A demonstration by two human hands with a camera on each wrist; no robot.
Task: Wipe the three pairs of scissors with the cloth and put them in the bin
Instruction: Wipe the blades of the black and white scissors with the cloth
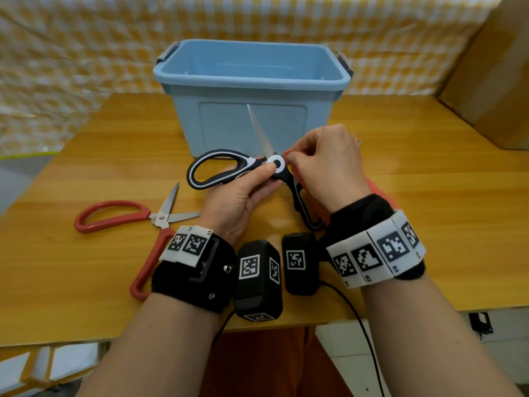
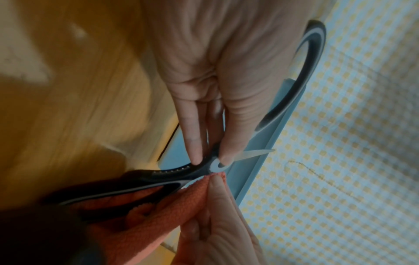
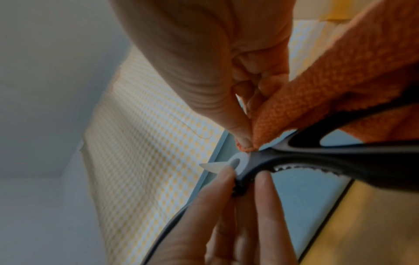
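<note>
Black-and-white scissors (image 1: 277, 163) are held up, blades spread, in front of the blue bin (image 1: 315, 124). My left hand (image 1: 267, 174) pinches them at the white pivot, thumb on top and fingers beneath (image 2: 212, 158). One blade points up toward the bin. The other runs behind my right hand (image 1: 294, 159), which pinches the orange cloth (image 2: 158, 215) around that blade right beside the pivot (image 3: 248, 141). The cloth (image 3: 340, 80) hangs down over the lower handle. Red-handled scissors (image 1: 161, 220) lie spread on the table at the left. No third pair is in view.
The bin looks empty and stands at the back middle of the wooden table (image 1: 429, 196). A cardboard box (image 1: 492, 81) rises at the far right. A yellow checked sheet (image 1: 86, 38) hangs behind the table. The table's front edge runs under my wrists.
</note>
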